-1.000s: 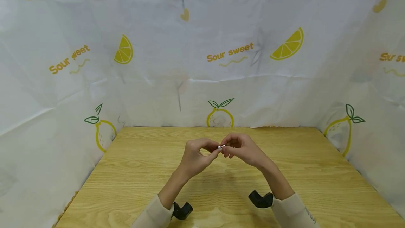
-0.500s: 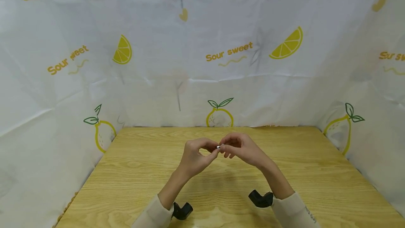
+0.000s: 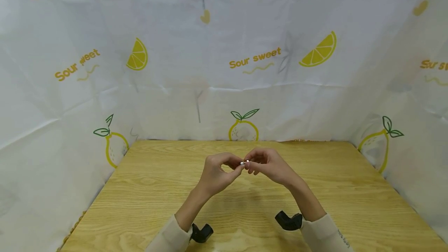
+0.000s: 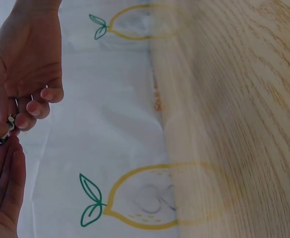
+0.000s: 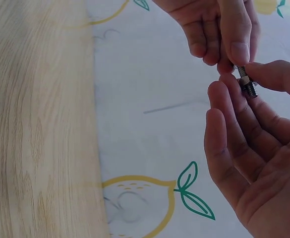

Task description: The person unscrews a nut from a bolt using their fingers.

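A small metal bolt (image 5: 253, 92) with a nut (image 5: 245, 80) on its thread is held between both hands, above the table. My left hand (image 3: 217, 172) pinches one end of the bolt between thumb and fingertips; that end is hidden under the fingers. My right hand (image 3: 271, 166) has its thumb and fingertips around the nut, and the threaded tip sticks out past it in the right wrist view. The right hand's other fingers are loosely bent. In the left wrist view, only a dark metallic bit of the bolt (image 4: 3, 139) shows between the fingertips.
A wood-grain table (image 3: 157, 197) lies under the hands. White cloth (image 3: 175, 69) printed with lemons encloses its back and sides. Black curved mounts (image 3: 202, 233) sit at both wrists, by the cream sleeves (image 3: 171, 236).
Both hands stay in nearly the same place. The right fingertips shift slightly around the nut; the metal glint there was covered half a second ago and shows again now.
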Available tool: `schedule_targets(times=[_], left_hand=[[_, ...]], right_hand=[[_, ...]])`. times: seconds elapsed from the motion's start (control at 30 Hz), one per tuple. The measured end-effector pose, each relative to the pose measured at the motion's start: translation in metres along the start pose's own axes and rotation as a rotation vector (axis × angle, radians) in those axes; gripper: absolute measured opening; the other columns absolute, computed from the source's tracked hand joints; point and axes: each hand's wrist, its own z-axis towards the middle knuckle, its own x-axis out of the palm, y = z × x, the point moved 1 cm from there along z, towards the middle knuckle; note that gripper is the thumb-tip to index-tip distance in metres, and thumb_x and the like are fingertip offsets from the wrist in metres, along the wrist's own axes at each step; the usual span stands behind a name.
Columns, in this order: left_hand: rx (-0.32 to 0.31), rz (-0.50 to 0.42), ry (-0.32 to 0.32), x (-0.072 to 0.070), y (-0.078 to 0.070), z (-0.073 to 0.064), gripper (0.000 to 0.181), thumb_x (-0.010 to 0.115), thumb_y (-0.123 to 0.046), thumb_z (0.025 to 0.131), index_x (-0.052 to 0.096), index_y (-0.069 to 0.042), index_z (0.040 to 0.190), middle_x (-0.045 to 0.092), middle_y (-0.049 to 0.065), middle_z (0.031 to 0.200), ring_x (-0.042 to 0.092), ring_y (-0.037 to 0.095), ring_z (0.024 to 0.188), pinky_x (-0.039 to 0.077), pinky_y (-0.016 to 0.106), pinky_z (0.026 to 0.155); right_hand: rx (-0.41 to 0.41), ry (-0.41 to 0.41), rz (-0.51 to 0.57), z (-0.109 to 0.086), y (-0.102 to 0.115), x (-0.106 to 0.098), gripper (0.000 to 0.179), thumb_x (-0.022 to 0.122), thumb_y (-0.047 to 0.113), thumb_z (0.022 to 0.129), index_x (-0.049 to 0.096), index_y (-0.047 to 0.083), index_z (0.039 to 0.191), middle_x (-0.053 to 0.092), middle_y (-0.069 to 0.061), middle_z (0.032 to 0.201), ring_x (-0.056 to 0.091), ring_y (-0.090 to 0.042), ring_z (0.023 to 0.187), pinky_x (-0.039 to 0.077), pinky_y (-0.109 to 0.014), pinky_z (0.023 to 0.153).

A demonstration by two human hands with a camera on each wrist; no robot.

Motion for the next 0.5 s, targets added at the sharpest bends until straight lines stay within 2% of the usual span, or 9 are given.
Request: schedule_targets(times=[0.37,0.5], left_hand=[[-0.062,0.024,0.008,-0.0011,-0.0019,-0.0012,0.009,0.079,-0.004,0.090,0.080,-0.006,0.099,0.080,0.006,0.087,0.076,0.010,0.075,0.062,0.017,0.070],[-0.057,0.024,0.009,-0.0016,-0.0018,-0.0013,0.008,0.079,-0.005,0.090,0.081,-0.007,0.097,0.080,0.005,0.089,0.076,0.010,0.076,0.062,0.017,0.071]], right_hand=[[-0.020,-0.042,-0.044,-0.0002,0.0000,0.0011,0.016,0.067,0.009,0.100,0.071,0.001,0.112,0.072,-0.019,0.100,0.071,-0.017,0.081,0.062,-0.031,0.070],[-0.028,-0.059,-0.037,-0.0012,-0.0007,0.0010,0.017,0.070,0.009,0.098,0.071,0.002,0.113,0.072,-0.018,0.102,0.071,-0.017,0.081,0.063,-0.032,0.070]])
